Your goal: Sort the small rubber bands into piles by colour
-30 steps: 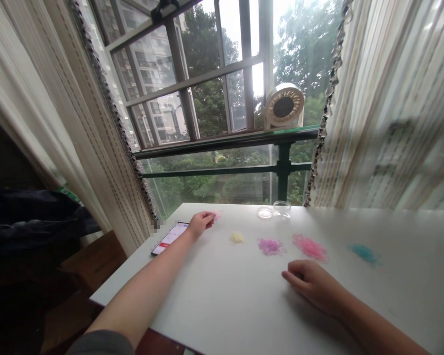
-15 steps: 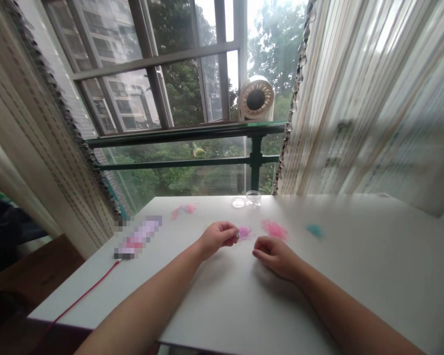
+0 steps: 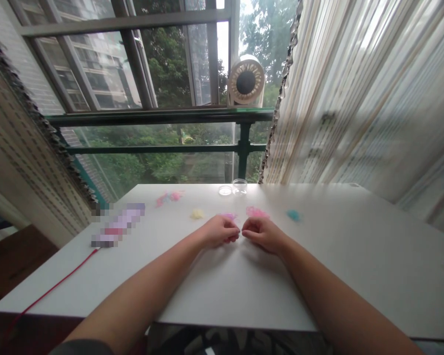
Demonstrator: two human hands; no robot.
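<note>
My left hand (image 3: pixel 219 230) is closed in a pinch above the white table, its fingertips pointing right. Whatever lies between them is too small to name. Facing it, my right hand (image 3: pixel 264 233) is also pinched, with a narrow gap between the two sets of fingertips. Just beyond my left hand, partly covered by it, is a purple pile (image 3: pixel 230 216) of thin loops like tiny rubber bands. A pink pile (image 3: pixel 258 212) of the same sort lies behind my right hand. A yellow pile (image 3: pixel 197 214) sits to the left and a teal pile (image 3: pixel 293 215) to the right.
At the table's (image 3: pixel 222 291) far edge stand a clear round container (image 3: pixel 240 187) and its clear lid (image 3: pixel 225 191). A mixed pink and blue pile (image 3: pixel 170 197) lies far left. Nearer is a blurred-out phone-like object (image 3: pixel 120 227) with a red cable (image 3: pixel 59 282). A fan (image 3: pixel 246 81) stands by the window.
My right hand has moved left and closer to my left hand, so their fingertips nearly meet. The view has tilted down and shifted right, and the yellow pile is now plainly visible.
</note>
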